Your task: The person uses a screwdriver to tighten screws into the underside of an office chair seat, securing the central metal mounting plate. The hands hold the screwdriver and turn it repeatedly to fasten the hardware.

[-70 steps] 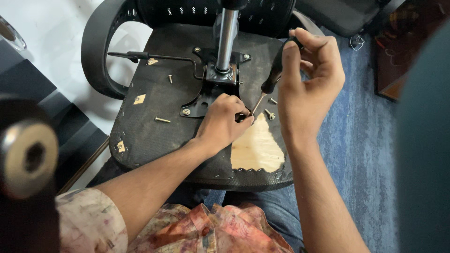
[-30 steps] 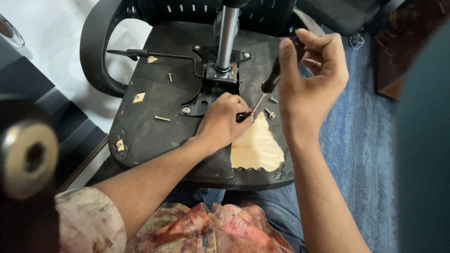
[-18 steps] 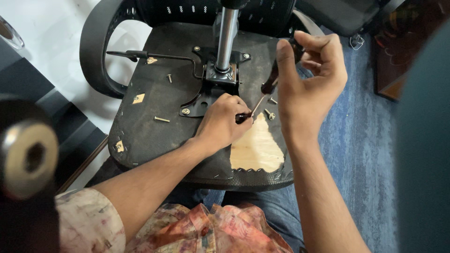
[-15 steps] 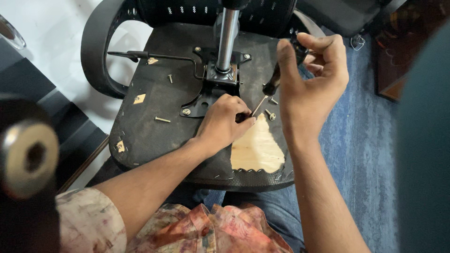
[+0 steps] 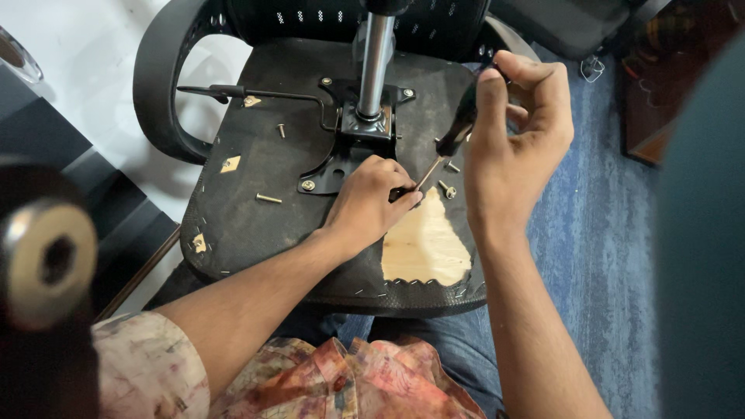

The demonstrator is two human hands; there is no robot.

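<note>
Blue carpet [image 5: 605, 233] at right, pale floor [image 5: 85, 70] at left — dark wooden furniture [image 5: 675, 85] beyond.

A loose brass-coloured screw [image 5: 269, 199] lies on the black fabric left of the metal gas-lift column [image 5: 374, 66]. A shorter screw [image 5: 282, 130] lies farther up, also left of the column. A thin black lever [image 5: 256, 94] runs out leftward from the column's base. Below and right of the column, bare plywood [image 5: 425, 247] shows through torn fabric. Blue carpet [image 5: 605, 233] lies to the right.
</note>
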